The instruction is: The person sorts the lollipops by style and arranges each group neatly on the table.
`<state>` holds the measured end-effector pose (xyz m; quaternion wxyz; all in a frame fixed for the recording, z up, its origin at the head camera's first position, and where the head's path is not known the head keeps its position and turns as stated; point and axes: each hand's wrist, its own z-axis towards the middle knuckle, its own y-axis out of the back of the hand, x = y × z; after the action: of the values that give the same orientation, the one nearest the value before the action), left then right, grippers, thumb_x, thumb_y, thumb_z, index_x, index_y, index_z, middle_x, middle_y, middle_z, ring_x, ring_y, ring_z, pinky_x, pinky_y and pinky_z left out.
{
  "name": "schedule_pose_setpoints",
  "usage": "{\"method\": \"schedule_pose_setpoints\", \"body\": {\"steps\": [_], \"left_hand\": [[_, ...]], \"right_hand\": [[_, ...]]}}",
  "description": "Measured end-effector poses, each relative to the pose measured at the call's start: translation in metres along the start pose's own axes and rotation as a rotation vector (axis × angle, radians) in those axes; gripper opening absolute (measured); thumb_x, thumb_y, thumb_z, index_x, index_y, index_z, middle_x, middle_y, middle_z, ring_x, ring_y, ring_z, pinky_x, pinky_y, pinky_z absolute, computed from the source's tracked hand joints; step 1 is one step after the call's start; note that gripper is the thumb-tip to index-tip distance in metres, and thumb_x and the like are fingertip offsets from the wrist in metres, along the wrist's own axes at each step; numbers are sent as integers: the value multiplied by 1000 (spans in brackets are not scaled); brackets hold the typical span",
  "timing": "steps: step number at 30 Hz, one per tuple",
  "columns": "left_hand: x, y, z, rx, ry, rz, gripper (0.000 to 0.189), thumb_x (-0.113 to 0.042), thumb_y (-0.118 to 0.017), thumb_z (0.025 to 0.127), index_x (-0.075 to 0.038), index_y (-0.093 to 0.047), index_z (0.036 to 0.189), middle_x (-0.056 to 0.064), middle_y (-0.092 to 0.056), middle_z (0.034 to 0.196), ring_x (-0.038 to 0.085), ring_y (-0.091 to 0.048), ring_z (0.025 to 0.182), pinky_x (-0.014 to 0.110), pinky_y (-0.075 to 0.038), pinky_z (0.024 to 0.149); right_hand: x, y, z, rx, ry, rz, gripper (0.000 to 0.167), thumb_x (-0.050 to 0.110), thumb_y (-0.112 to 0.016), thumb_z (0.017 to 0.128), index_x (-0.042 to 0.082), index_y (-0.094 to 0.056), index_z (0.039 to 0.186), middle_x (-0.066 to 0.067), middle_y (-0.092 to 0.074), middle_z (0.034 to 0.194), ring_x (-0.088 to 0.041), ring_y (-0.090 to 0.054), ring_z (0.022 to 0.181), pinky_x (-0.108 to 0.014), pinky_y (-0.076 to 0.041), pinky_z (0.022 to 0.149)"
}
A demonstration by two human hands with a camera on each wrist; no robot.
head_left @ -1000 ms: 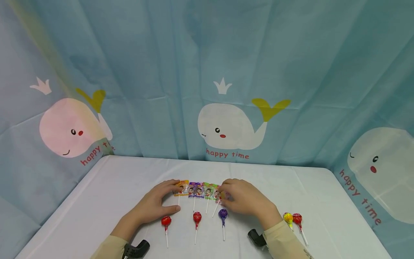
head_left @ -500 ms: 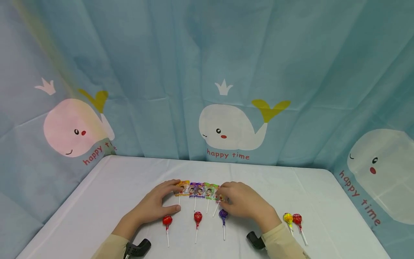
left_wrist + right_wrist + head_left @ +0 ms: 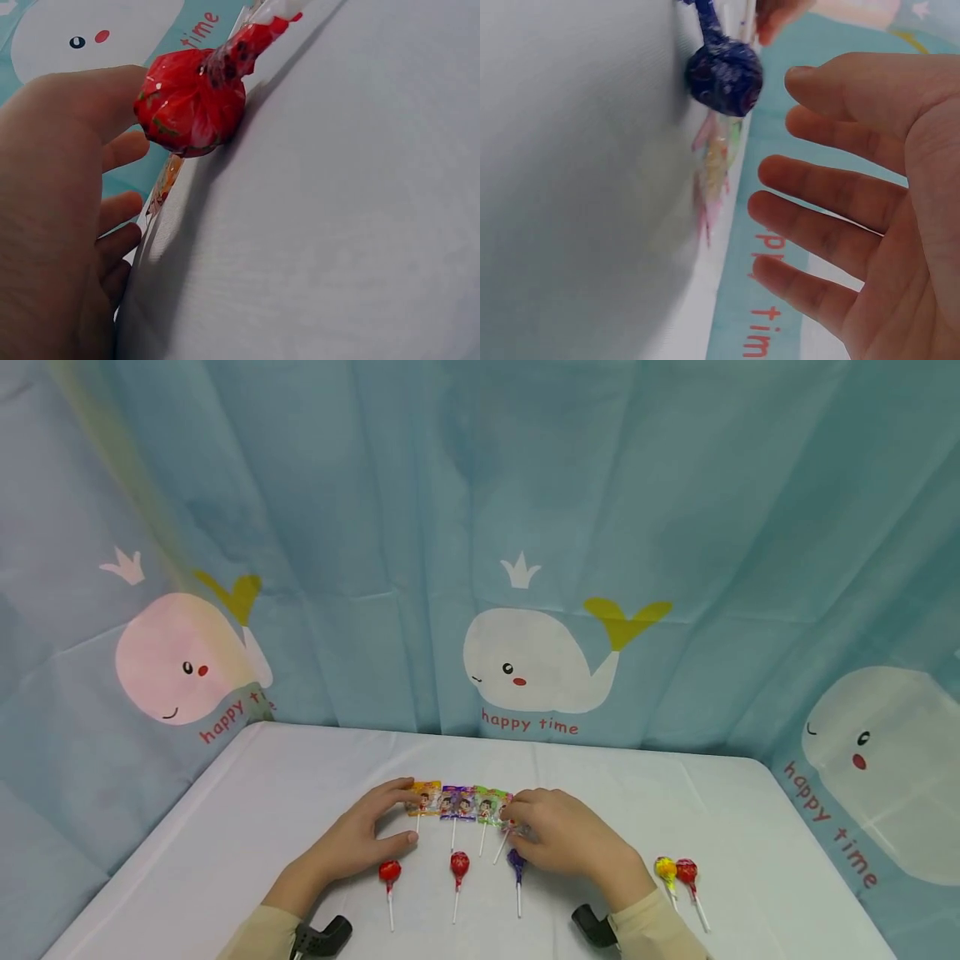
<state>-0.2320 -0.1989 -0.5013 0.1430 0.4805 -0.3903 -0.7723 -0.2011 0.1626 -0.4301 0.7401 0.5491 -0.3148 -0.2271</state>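
Observation:
Flat-wrapped lollipops lie side by side in a row: an orange one (image 3: 426, 795), a purple one (image 3: 458, 802), a green one (image 3: 487, 805) and a pinkish one partly hidden behind my right fingers. At the row's left end is my left hand (image 3: 365, 832), fingers loosely spread, fingertips over the orange wrapper's edge; contact cannot be told. My right hand (image 3: 564, 837) hovers at the right end; its relaxed fingers (image 3: 832, 184) hold nothing in the right wrist view. Nearer me lie round lollipops: a red one (image 3: 187, 105) by my left thumb, another red one (image 3: 459, 865) and a dark purple one (image 3: 727, 75).
A yellow round lollipop (image 3: 665, 870) and a red one (image 3: 687, 871) lie together beyond my right forearm. The white table (image 3: 330, 756) ends at a blue whale-print curtain (image 3: 360, 527). Black wrist devices (image 3: 322, 937) sit at both cuffs.
My right hand has drawn slightly back toward me, and its thumb now overlaps the dark purple lollipop's head in the head view. The left hand stays nearly still. The head view has shifted slightly.

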Motion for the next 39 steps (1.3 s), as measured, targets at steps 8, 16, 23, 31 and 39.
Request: {"method": "schedule_pose_setpoints", "body": {"steps": [8, 16, 23, 31, 39], "left_hand": [[-9, 3, -8, -7, 36, -70, 53, -43, -79, 101, -23, -64, 148, 10, -48, 167, 43, -40, 156, 74, -34, 121], [-20, 6, -23, -28, 78, -117, 51, -37, -79, 102, -23, -65, 149, -11, -63, 149, 25, -53, 148, 62, -41, 122], [-28, 4, -39, -63, 13, -106, 47, -36, -81, 101, -24, -67, 144, -17, -65, 143, 17, -57, 142, 37, -45, 120], [-39, 5, -59, -68, 42, -78, 52, -37, -85, 97, -24, -67, 144, -18, -64, 143, 14, -58, 140, 35, -46, 119], [-52, 3, -78, -35, 71, 35, 55, -53, -86, 93, -33, -67, 141, -26, -60, 139, 9, -61, 130, 41, -54, 112]], "right_hand": [[10, 4, -3, -18, 44, -2, 20, 20, -76, 100, 14, -80, 119, 5, -75, 115, -13, -71, 106, -41, -60, 98], [20, 2, -3, -3, 103, -9, 21, 21, -78, 100, 15, -79, 120, 4, -74, 112, -9, -68, 100, -38, -60, 96], [26, 4, -3, -9, 122, -31, 22, 23, -78, 100, 16, -80, 120, 6, -73, 113, -8, -68, 102, -37, -59, 96], [35, 6, -2, 1, 134, -72, 22, 25, -78, 101, 17, -81, 120, 7, -72, 116, -9, -67, 105, -38, -58, 99], [45, 5, -3, 15, 160, -97, 22, 24, -79, 100, 17, -80, 120, 7, -72, 118, -12, -68, 111, -36, -56, 104]]}}
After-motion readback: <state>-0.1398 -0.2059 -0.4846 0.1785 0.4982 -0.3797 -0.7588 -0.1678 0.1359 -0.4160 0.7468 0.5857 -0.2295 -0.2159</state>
